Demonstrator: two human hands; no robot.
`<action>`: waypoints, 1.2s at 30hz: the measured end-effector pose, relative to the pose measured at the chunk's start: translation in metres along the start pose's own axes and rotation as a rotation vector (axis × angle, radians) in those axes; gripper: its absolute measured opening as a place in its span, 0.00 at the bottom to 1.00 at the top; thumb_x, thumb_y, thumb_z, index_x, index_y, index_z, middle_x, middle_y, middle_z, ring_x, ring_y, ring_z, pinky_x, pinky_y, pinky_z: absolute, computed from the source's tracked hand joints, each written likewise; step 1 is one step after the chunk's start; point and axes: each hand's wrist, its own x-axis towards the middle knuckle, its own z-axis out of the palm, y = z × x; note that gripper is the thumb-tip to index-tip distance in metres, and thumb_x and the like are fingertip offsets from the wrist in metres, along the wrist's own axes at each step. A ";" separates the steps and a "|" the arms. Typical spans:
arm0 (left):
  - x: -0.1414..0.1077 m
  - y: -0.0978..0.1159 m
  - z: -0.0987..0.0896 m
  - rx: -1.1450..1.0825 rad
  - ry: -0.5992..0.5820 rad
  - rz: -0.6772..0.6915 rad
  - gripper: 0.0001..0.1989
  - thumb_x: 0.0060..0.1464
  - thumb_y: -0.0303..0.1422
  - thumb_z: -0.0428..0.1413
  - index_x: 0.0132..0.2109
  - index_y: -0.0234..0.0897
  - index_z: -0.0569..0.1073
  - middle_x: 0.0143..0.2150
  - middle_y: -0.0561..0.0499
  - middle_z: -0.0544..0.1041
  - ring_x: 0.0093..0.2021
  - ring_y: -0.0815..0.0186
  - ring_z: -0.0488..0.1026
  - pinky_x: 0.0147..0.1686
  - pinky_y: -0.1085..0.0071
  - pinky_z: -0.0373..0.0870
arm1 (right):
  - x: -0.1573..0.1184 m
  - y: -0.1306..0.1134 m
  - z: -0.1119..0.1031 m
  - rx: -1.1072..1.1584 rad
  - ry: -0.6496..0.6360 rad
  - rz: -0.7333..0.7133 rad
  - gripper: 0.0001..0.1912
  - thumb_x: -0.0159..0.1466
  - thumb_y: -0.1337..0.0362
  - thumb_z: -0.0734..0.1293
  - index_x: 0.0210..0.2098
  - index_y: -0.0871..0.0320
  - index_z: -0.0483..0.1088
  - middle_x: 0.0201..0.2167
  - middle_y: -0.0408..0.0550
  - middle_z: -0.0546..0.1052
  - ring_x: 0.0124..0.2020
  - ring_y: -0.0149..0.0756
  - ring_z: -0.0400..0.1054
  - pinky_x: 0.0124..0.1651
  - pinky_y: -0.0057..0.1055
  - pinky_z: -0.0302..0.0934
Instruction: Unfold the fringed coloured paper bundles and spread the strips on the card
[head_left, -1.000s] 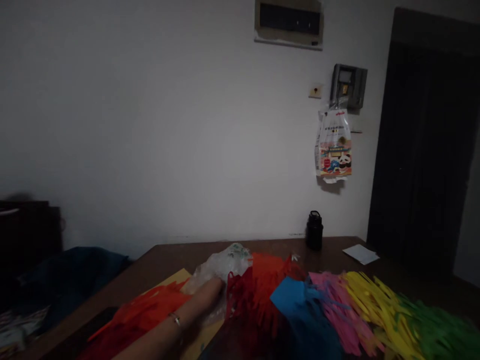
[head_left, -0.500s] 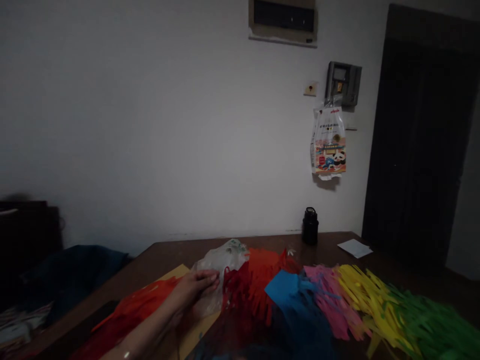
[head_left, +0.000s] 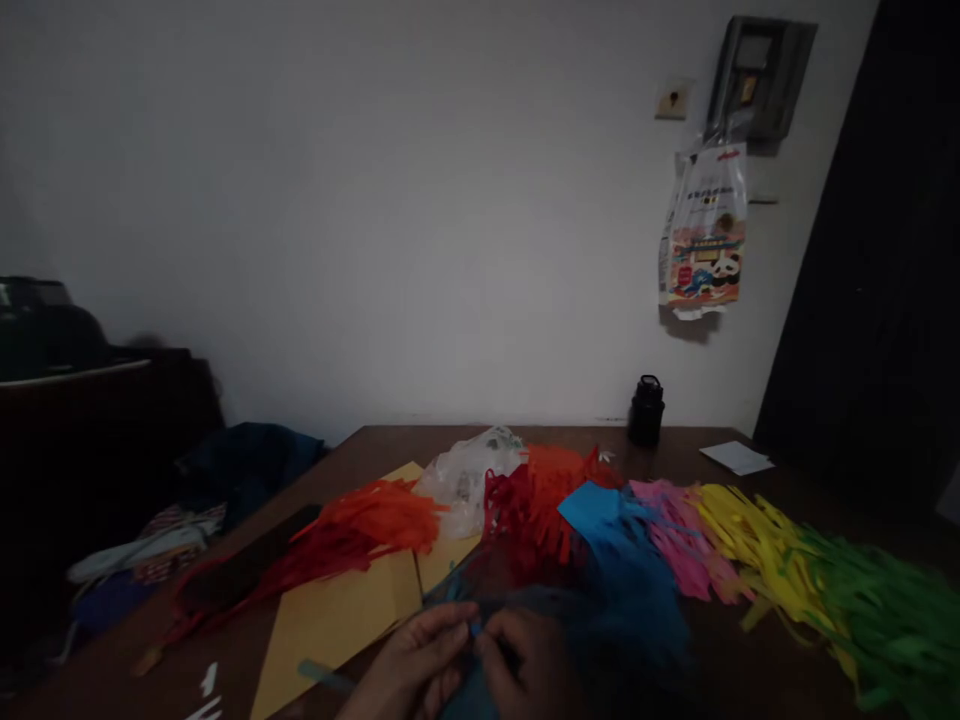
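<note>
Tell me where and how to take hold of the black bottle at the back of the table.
Take the black bottle around mid-body, likely best from the front and over the pink paper strips: it stands upright and narrow, with the wall behind it. The loop on top might also serve from above.

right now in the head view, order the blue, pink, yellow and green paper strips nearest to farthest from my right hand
1. Blue paper strips, ahead-right of the right hand
2. Pink paper strips, further right
3. Yellow paper strips, beyond pink
4. Green paper strips, far right
</note>
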 end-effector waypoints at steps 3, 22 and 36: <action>0.007 -0.006 -0.006 0.106 -0.011 0.073 0.18 0.29 0.30 0.75 0.32 0.33 0.80 0.24 0.53 0.78 0.22 0.73 0.72 0.23 0.81 0.68 | 0.000 0.000 -0.003 -0.037 0.007 -0.022 0.10 0.60 0.67 0.58 0.23 0.57 0.65 0.20 0.41 0.69 0.23 0.29 0.64 0.26 0.28 0.46; 0.016 -0.005 -0.024 0.623 -0.065 0.330 0.20 0.34 0.49 0.70 0.28 0.38 0.80 0.17 0.56 0.71 0.21 0.69 0.64 0.24 0.75 0.61 | 0.010 -0.001 -0.018 -0.377 -0.037 -0.484 0.05 0.51 0.72 0.59 0.23 0.56 0.60 0.19 0.42 0.67 0.20 0.32 0.65 0.24 0.33 0.46; 0.024 -0.004 -0.036 0.690 -0.176 0.344 0.22 0.38 0.53 0.67 0.30 0.38 0.82 0.23 0.53 0.75 0.18 0.71 0.62 0.22 0.75 0.62 | 0.002 0.007 -0.013 -0.226 -0.149 -0.289 0.09 0.63 0.66 0.57 0.26 0.56 0.63 0.22 0.44 0.71 0.24 0.33 0.68 0.25 0.30 0.51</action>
